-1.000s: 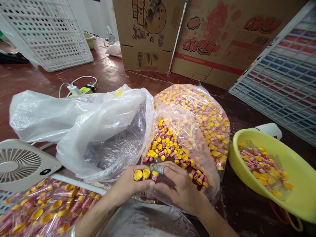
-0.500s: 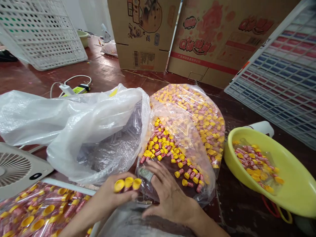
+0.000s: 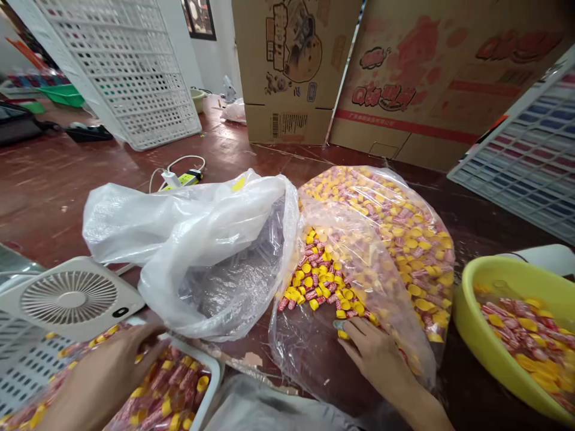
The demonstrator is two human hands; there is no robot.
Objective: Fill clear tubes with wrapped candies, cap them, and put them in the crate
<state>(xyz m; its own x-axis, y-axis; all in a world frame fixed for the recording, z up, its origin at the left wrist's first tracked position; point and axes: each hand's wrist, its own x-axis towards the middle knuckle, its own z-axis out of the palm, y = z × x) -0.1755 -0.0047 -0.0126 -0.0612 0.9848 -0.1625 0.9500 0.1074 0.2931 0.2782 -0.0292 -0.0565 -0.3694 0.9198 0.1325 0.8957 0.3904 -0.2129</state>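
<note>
My right hand (image 3: pixel 375 356) lies inside an opened clear bag (image 3: pixel 386 281), palm down, its fingertips touching the near edge of a pile of small red tubes with yellow caps (image 3: pixel 318 278). My left hand (image 3: pixel 105 374) is blurred and reaches over a white tray (image 3: pixel 212 374) at the lower left, which is filled with the same yellow-capped tubes in clear wrapping. Whether the left hand holds any tubes is hidden by the blur and the back of the hand.
A crumpled white plastic bag (image 3: pixel 193 239) of clear pieces sits between the hands. A small white fan (image 3: pixel 72 297) lies at left, a yellow-green basin (image 3: pixel 476 335) with tubes at right. Cardboard boxes (image 3: pixel 291 72), a white crate (image 3: pixel 135 72), a power strip (image 3: pixel 179 178) and a grid panel (image 3: pixel 530 161) stand behind.
My left hand carried a few yellow-capped tubes from the middle leftward, down to the tray. My right hand moved forward into the clear bag to the pile. The view shifted left.
</note>
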